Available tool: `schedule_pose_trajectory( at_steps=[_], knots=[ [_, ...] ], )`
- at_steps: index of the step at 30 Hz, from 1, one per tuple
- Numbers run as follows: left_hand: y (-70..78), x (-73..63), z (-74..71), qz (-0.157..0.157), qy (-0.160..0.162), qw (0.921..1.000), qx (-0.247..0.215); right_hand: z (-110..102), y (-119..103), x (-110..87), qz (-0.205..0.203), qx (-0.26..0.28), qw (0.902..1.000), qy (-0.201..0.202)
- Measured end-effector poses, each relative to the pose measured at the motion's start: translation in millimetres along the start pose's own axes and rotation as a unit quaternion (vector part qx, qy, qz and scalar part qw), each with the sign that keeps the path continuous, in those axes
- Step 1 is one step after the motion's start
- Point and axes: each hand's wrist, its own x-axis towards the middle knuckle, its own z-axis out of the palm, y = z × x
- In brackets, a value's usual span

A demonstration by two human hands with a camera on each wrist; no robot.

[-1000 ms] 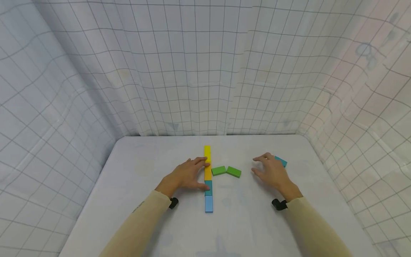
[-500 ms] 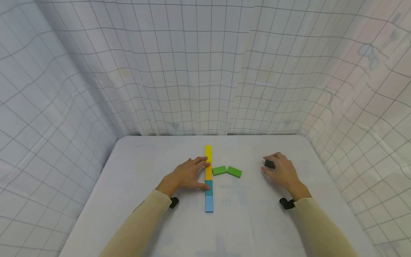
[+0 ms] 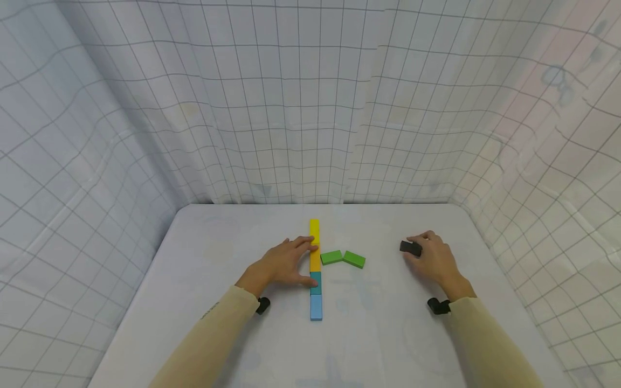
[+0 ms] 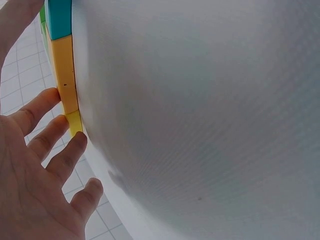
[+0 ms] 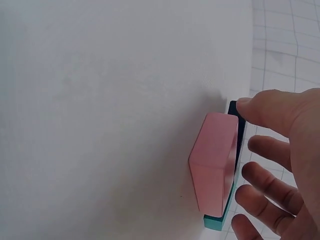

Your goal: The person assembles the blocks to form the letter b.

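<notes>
My left hand [image 3: 286,264] rests along a straight row of blocks. Its fingertips lie at the yellow block [image 3: 314,227] and the orange block [image 3: 315,261], its thumb at the teal block [image 3: 315,280]. A light blue block [image 3: 316,308] forms the near end. Farther right, my right hand [image 3: 433,261] hovers with curved fingers around a black block [image 3: 406,247], which shows between thumb and index finger. In the right wrist view, a pink block [image 5: 215,150] stands in front of the black one, with another teal block [image 5: 214,223] below; the hand hides both in the head view.
Two green blocks [image 3: 354,259] lie end to end, slightly angled, to the right of the row. A white tabletop [image 3: 368,345] carries everything. Gridded white curtains [image 3: 286,124] hang around its back and sides.
My right hand has moved right, uncovering the black block and covering the teal block that showed beside it. The black block stays in place. My left hand and the row have not moved.
</notes>
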Motion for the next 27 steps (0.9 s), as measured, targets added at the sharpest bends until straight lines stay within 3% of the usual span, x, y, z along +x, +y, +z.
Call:
schedule_pose_trajectory(
  at_steps=[27],
  knots=[
    [-0.9, 1.0, 0.2, 0.001, 0.000, 1.0000, 0.000, 1.6, 1.7, 5.3, -0.002, -0.001, 1.0000, -0.009]
  ],
)
